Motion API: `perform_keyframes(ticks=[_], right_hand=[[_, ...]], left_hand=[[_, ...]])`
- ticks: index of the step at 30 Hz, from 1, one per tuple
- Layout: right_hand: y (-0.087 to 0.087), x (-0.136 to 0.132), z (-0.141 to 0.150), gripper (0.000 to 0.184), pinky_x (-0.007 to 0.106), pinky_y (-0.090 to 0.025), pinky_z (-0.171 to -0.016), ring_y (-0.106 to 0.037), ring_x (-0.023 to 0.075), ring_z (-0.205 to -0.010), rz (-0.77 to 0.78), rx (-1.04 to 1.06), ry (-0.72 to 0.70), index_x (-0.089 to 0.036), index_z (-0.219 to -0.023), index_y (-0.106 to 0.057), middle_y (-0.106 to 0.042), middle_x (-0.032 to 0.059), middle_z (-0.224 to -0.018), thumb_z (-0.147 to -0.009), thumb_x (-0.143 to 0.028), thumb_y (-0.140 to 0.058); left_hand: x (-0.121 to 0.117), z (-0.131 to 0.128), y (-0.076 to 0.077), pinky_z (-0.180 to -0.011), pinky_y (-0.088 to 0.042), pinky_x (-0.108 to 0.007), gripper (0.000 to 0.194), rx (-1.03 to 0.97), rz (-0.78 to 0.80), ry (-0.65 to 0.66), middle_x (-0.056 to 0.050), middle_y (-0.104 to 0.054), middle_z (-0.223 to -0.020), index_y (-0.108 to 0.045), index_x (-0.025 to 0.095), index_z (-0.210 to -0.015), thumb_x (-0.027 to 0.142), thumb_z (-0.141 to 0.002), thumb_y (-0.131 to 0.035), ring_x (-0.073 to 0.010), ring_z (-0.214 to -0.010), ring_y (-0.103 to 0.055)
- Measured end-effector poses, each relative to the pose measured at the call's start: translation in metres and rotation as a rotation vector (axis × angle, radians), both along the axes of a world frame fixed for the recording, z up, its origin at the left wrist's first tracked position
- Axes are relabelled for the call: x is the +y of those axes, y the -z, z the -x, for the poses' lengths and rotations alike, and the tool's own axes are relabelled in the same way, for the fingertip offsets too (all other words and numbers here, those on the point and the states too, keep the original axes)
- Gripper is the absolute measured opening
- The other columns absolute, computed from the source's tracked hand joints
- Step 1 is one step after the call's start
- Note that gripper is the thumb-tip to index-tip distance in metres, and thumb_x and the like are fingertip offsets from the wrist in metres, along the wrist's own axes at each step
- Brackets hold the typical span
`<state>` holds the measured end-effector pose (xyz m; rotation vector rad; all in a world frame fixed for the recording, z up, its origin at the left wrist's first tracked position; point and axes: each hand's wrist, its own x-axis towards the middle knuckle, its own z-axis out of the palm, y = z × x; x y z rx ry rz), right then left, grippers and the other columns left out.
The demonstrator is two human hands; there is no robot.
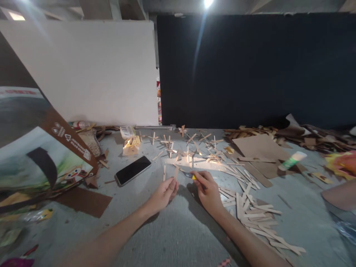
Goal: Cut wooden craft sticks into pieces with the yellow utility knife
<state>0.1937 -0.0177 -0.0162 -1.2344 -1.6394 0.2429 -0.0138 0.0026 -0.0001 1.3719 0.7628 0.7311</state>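
My left hand [164,193] is closed in a pinch on a wooden craft stick [176,172], which points up and away from me. Fingers of my right hand [208,191] are wrapped round a yellow-handled craft knife [194,177]. Its thin blade reaches left toward the stick's upper end; whether the two touch I cannot tell. Another craft stick [164,172] lies just left of the held one. Beyond my hands, several small crossed-stick pieces [167,140] stand on the grey table. A heap of loose craft sticks [257,218] spreads beside my right forearm.
A black phone [132,170] lies to the left, near a printed paper bag [69,148]. At the right are brown cardboard [258,146], a green-and-white glue stick [292,161] and another person's arm [340,194]. White [105,70] and black boards [250,70] stand behind.
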Motion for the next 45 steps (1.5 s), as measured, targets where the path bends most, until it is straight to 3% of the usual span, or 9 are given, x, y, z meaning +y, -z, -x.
perform_keyframes(ticks=[3,7,14,21,26,31,35,41,45], right_hand=[[0.000,-0.002,0.003,0.032,0.036,-0.052,-0.082,-0.062,0.0229,-0.094,0.000,-0.022,-0.039,-0.025,-0.118,-0.070,-0.066,0.0088,-0.099,-0.099,-0.021,-0.045],[0.003,-0.004,0.005,0.032,0.036,-0.052,-0.083,-0.062,0.0220,-0.093,-0.038,-0.071,-0.061,-0.025,-0.122,-0.068,-0.067,0.0084,-0.100,-0.100,-0.021,-0.045],[0.003,-0.003,0.005,0.033,0.039,-0.050,-0.080,-0.059,0.0247,-0.093,-0.009,-0.179,-0.001,-0.023,-0.119,-0.068,-0.067,0.0092,-0.099,-0.098,-0.015,-0.044],[0.004,-0.005,0.006,0.031,0.041,-0.047,-0.078,-0.056,0.0262,-0.089,0.039,-0.278,0.039,-0.021,-0.117,-0.068,-0.066,0.0088,-0.094,-0.096,-0.014,-0.046],[0.013,-0.007,0.011,0.031,0.041,-0.045,-0.075,-0.055,0.0273,-0.087,0.028,-0.352,0.055,-0.023,-0.117,-0.067,-0.066,0.0083,-0.094,-0.094,-0.011,-0.049],[0.009,-0.005,0.015,0.033,0.039,-0.045,-0.076,-0.057,0.0270,-0.089,0.017,-0.370,0.084,-0.025,-0.112,-0.068,-0.067,0.0080,-0.094,-0.093,-0.006,-0.049],[0.002,-0.002,0.017,0.031,0.036,-0.045,-0.077,-0.057,0.0262,-0.089,0.062,-0.460,0.096,-0.025,-0.111,-0.068,-0.068,0.0074,-0.093,-0.090,-0.006,-0.054],[-0.007,-0.004,0.016,0.024,0.033,-0.042,-0.080,-0.058,0.0249,-0.092,0.108,-0.542,0.148,-0.023,-0.108,-0.070,-0.068,0.0077,-0.093,-0.093,-0.012,-0.055],[-0.022,-0.013,0.012,0.033,0.036,-0.041,-0.084,-0.056,0.0277,-0.100,0.127,-0.520,0.249,-0.015,-0.122,-0.065,-0.066,0.0150,-0.107,-0.098,-0.011,-0.043]], left_hand=[[-0.004,0.000,-0.008,-0.049,-0.019,-0.023,0.055,0.023,-0.035,0.053,0.010,-0.027,-0.056,-0.046,0.019,-0.082,0.073,-0.091,-0.043,-0.0080,-0.048,-0.023],[-0.008,-0.002,-0.016,-0.052,-0.026,-0.024,0.050,0.029,-0.123,0.031,0.009,-0.038,-0.055,-0.051,0.018,-0.099,0.067,-0.094,-0.042,-0.0096,-0.049,-0.030],[-0.009,-0.001,-0.017,-0.056,-0.033,-0.025,0.046,0.037,-0.117,0.067,0.006,-0.049,-0.057,-0.053,0.017,-0.116,0.058,-0.098,-0.044,-0.0113,-0.052,-0.042],[-0.011,0.001,-0.017,-0.047,-0.027,-0.023,0.040,0.057,-0.022,0.033,0.005,-0.054,-0.050,-0.051,0.020,-0.098,0.059,-0.094,-0.050,-0.0100,-0.042,-0.040],[-0.008,0.006,-0.007,-0.040,-0.024,-0.022,0.045,0.042,0.097,-0.053,0.008,-0.048,-0.041,-0.046,0.022,-0.089,0.068,-0.089,-0.046,-0.0105,-0.034,-0.038],[-0.003,0.003,-0.007,-0.039,-0.013,-0.022,0.053,0.043,0.028,-0.135,0.014,-0.031,-0.038,-0.047,0.022,-0.084,0.075,-0.082,-0.053,-0.0073,-0.032,-0.020],[-0.002,-0.002,-0.012,-0.041,-0.019,-0.022,0.051,0.090,-0.070,-0.148,0.012,-0.035,-0.040,-0.051,0.021,-0.085,0.072,-0.084,-0.054,-0.0079,-0.035,-0.025],[-0.002,-0.008,-0.011,-0.045,-0.028,-0.023,0.044,0.078,-0.244,-0.327,0.007,-0.041,-0.044,-0.047,0.022,-0.070,0.060,-0.090,-0.048,-0.0102,-0.039,-0.037],[-0.004,-0.022,-0.023,-0.045,-0.028,-0.024,0.040,0.179,-0.207,-0.426,0.004,-0.043,-0.044,-0.048,0.020,-0.059,0.044,-0.091,-0.049,-0.0103,-0.040,-0.039]])
